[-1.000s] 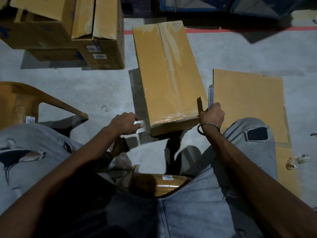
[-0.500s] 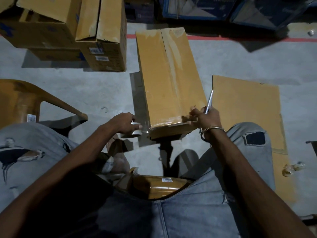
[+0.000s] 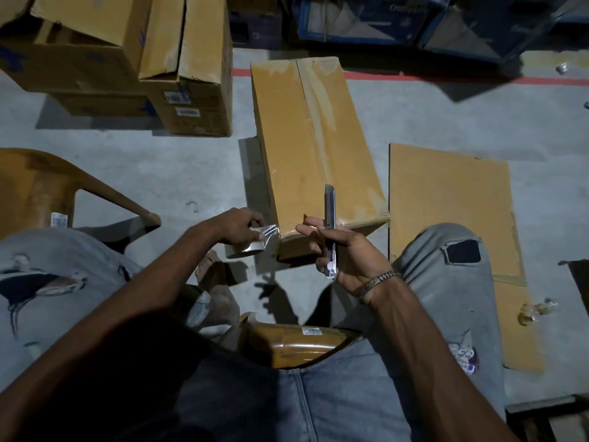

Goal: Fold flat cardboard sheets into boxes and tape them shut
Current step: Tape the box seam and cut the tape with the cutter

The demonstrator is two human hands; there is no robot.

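Box (image 3: pixel 314 148) on floor, long axis running away from both hands, near end between them. Left hand (image 3: pixel 237 229) grips tape roll (image 3: pixel 248 245), strip touching near-left corner; right hand (image 3: pixel 347 253) holds utility knife (image 3: pixel 330 224) upright.

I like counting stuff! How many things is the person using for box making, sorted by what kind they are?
Folded cardboard boxes in front of the knees: 1, the box
Flat cardboard sheets on the floor: 1, the sheet
Tape rolls: 1, the tape roll in the left hand
Cutters: 1, the cutter in the right hand
Total: 4
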